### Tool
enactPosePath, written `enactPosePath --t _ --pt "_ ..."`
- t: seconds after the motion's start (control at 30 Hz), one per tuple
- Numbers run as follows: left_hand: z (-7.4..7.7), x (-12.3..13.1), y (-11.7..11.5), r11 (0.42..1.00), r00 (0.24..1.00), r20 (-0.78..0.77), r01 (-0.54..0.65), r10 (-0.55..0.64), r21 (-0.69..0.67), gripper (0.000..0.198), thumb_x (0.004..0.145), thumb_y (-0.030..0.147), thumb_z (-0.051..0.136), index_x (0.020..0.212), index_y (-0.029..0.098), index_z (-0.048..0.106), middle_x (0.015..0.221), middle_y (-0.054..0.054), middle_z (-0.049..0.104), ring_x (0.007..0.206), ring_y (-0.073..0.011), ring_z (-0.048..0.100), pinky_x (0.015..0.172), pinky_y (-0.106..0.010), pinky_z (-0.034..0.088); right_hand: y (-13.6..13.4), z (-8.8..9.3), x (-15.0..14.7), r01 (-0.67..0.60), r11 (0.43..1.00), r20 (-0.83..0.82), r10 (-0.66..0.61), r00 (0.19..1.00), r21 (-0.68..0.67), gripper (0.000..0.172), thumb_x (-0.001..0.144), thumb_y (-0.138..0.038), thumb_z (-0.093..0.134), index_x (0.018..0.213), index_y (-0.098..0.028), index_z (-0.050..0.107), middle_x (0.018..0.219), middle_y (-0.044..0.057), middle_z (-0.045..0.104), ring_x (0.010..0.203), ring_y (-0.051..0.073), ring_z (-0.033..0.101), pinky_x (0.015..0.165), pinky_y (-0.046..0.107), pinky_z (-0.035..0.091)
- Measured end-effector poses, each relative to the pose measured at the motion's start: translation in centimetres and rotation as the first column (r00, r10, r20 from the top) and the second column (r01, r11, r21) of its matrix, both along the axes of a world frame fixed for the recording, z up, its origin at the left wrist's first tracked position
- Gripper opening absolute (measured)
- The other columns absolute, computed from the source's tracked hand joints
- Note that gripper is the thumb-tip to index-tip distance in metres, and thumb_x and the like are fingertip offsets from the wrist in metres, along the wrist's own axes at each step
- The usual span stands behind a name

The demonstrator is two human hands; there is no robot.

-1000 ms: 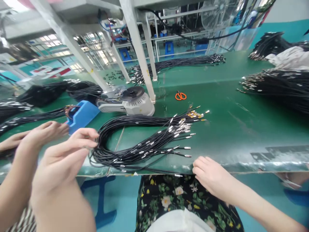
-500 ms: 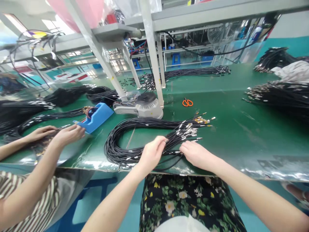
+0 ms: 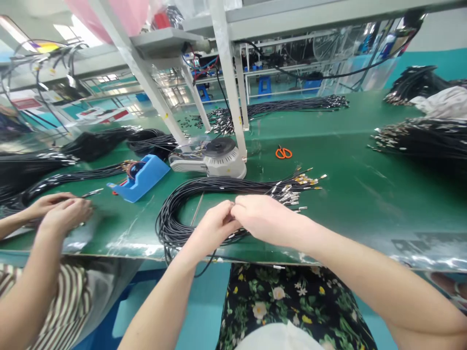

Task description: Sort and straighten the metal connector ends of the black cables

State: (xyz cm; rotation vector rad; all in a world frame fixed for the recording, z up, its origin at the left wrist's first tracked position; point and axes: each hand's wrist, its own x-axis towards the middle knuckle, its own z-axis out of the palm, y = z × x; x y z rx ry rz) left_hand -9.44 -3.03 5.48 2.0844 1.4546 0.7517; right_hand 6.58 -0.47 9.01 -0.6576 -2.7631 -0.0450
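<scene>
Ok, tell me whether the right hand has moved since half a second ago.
Yes, leftward: it was roughly in front of the scissors; now the right hand is left of them, meeting the left hand.

Looped black cables (scissors beyond)

No lettering, number, brand or sign can be read. The dark, blocky marks near the front edge of the green surface, toward the right, do not resolve into characters. The white and yellow pieces at the ends of the black cables are too small to show any print, and the red-and-white flat items at the back left are too blurred.
</scene>
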Motion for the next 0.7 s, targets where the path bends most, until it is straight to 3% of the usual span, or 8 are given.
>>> enactPosePath --t 0.13,0.23,0.33,0.4,0.5,0.57,0.63,0.7 --pt "0.8 -1.7 0.7 0.986 0.961 0.267 -0.027 0.072 -0.167 0.034 0.086 0.033 0.040 0.057 0.015 0.044 0.053 0.003 0.047 0.051 -0.0084 0.045 0.053 -0.021 0.037 -0.6 -2.7 2.1 0.197 0.972 -0.190 -0.219 0.957 -0.126 0.013 0.084 -0.017 0.045 0.096 -0.013 0.049 0.089 0.008 0.053 0.077 0.018 0.052 0.067 0.029 0.043" --pt "1.0 -2.3 1.8 0.966 0.789 0.581 -0.058 0.199 -0.252 0.032 0.086 0.038 0.041 0.061 0.018 0.037 0.044 0.008 0.034 0.035 -0.0042 0.029 0.038 -0.017 0.028 -3.3 -6.5 4.5 0.158 0.961 0.077 -0.144 0.987 -0.225 0.017 0.074 -0.029 0.061 0.080 -0.017 0.050 0.076 0.003 0.051 0.063 0.017 0.050 0.055 0.028 0.040" --pt "0.7 -2.0 2.8 0.954 0.663 0.708 -0.028 0.242 -0.300 0.030 0.083 0.041 0.046 0.066 0.019 0.036 0.044 0.011 0.023 0.033 -0.0028 0.016 0.034 -0.015 0.015 -5.7 -8.8 5.6 0.149 0.977 0.257 -0.107 0.961 -0.152 0.012 0.068 -0.010 0.059 0.073 -0.017 0.050 0.073 0.004 0.052 0.063 0.018 0.049 0.056 0.029 0.037" --pt "0.2 -1.3 2.9 0.945 0.735 0.649 0.037 0.195 -0.326 0.031 0.082 0.041 0.047 0.064 0.017 0.039 0.044 0.010 0.026 0.035 -0.0027 0.021 0.035 -0.015 0.017 -5.9 -8.6 5.6 0.172 0.977 0.251 -0.136 0.958 -0.126 0.017 0.068 -0.001 0.052 0.073 -0.016 0.050 0.072 0.004 0.053 0.062 0.017 0.048 0.058 0.029 0.036" --pt "-0.8 0.1 2.0 0.907 0.891 0.451 0.228 -0.047 -0.354 0.032 0.083 0.037 0.046 0.061 0.014 0.047 0.056 0.002 0.048 0.050 -0.0058 0.044 0.048 -0.017 0.036 -4.1 -5.9 5.0 0.230 0.964 0.124 -0.215 0.969 -0.129 0.012 0.076 -0.004 0.047 0.076 -0.015 0.051 0.072 0.004 0.055 0.064 0.017 0.049 0.061 0.028 0.035" --pt "-1.5 0.8 1.2 0.853 0.900 0.402 0.339 -0.170 -0.398 0.031 0.085 0.036 0.043 0.065 0.013 0.050 0.065 -0.001 0.055 0.058 -0.0077 0.050 0.056 -0.019 0.040 -2.0 -3.7 4.5 0.262 0.955 0.023 -0.261 0.965 -0.139 0.011 0.083 -0.010 0.044 0.078 -0.015 0.053 0.074 0.005 0.056 0.066 0.016 0.050 0.061 0.028 0.036" --pt "-1.9 0.8 0.7 0.823 0.879 0.460 0.354 -0.130 -0.444 0.030 0.086 0.038 0.042 0.068 0.015 0.046 0.057 0.002 0.049 0.048 -0.0054 0.042 0.047 -0.017 0.035 0.3 -2.2 4.1 0.240 0.953 -0.074 -0.256 0.964 -0.183 0.012 0.086 -0.014 0.043 0.080 -0.015 0.054 0.077 0.005 0.058 0.069 0.016 0.052 0.063 0.027 0.037" --pt "-1.8 0.3 0.8 0.836 0.837 0.546 0.285 0.021 -0.469 0.032 0.084 0.042 0.045 0.066 0.016 0.040 0.048 0.007 0.034 0.039 -0.0029 0.027 0.037 -0.015 0.021 2.4 -1.7 3.9 0.174 0.952 -0.163 -0.219 0.962 -0.252 0.009 0.084 -0.015 0.048 0.090 -0.015 0.054 0.086 0.005 0.060 0.076 0.015 0.054 0.068 0.026 0.040"
